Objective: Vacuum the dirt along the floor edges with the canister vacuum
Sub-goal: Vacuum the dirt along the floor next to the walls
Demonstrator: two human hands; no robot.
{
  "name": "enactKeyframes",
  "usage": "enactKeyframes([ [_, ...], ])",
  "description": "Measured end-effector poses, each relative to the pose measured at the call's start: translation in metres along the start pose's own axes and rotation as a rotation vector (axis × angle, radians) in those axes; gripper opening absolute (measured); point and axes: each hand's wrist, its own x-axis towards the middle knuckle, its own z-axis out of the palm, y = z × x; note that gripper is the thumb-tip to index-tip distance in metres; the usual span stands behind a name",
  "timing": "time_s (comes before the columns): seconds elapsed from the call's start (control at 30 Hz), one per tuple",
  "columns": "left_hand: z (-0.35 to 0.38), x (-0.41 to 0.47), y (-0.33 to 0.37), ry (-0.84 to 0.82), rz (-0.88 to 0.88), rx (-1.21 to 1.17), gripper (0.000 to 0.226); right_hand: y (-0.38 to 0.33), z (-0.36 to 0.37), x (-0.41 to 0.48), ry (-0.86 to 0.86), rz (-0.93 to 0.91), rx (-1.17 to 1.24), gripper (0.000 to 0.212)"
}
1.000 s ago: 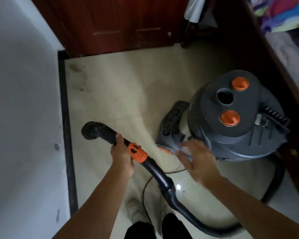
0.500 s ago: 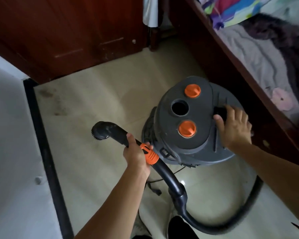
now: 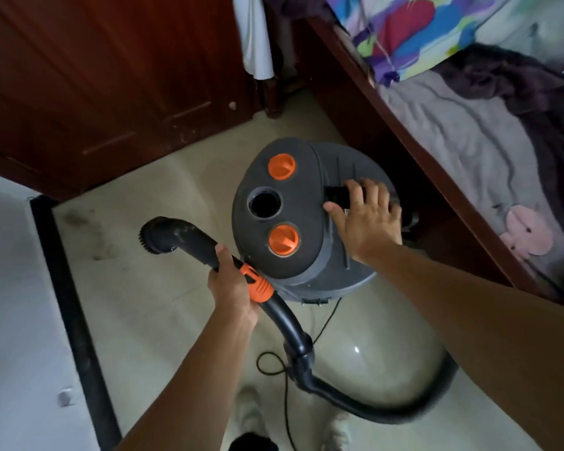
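Pale floor (image 3: 144,304) meets a bed (image 3: 469,141). The left hand (image 3: 232,284) grips the hose pipe (image 3: 192,239); the right hand (image 3: 365,222) rests, fingers (image 3: 370,192) spread, on the vacuum (image 3: 306,190).

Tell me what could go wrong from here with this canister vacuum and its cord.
1. The power cord loops on the floor right by the shoes; a step could snag it and cause a trip.
2. The canister vacuum stands close to the bed frame; pulling it with the right hand may bump the wood.
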Motion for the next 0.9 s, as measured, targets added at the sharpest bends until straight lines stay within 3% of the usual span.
enactKeyframes([
  [0.33,0.047,0.091,0.111,-0.059,-0.001,0.013,0.04,-0.075,-0.008,0.12,0.049,0.081,0.006,0.075],
  [0.47,0.046,0.119,0.135,-0.098,-0.013,0.024,0.047,-0.096,-0.012,0.152,0.039,0.104,0.004,0.075],
  [0.77,-0.012,0.144,0.132,0.024,-0.061,0.018,0.055,-0.121,-0.021,0.178,0.014,0.092,-0.034,0.074],
  [0.9,-0.049,0.128,0.118,0.054,-0.004,0.005,0.036,-0.132,-0.023,0.165,0.016,0.077,0.022,0.069],
])
